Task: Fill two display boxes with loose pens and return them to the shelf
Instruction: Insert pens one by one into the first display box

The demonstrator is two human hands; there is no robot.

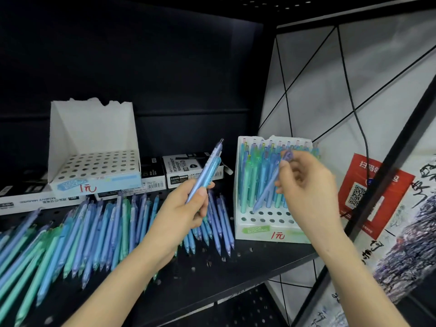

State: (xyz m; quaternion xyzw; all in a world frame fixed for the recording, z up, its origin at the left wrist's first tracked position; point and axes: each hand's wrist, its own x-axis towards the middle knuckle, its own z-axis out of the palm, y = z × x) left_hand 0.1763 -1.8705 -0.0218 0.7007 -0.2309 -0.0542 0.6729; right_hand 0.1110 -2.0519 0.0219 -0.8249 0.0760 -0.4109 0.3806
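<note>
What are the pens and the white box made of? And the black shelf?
The loose pens look like smooth plastic, some partly see-through. The empty white box looks like matte cardboard: its top edge is torn and ragged. The shelf is probably black painted metal, thin and flat with punched holes.

Left display box [94,128]: white, back edge torn, upright at the rear of the black perforated shelf [212,274], holes unfilled. Right display box [271,230]: same kind, upright at the shelf's right end, back rows packed with standing pens [252,175], blue and teal, front holes open. Loose pens [94,227]: blue, lilac, green, lying side by side across the shelf, tips toward the front. Two pens [205,173] slanted in the left hand [184,208]; one lilac pen [269,187] pinched in the right hand [306,185], tilted before the right box
</note>
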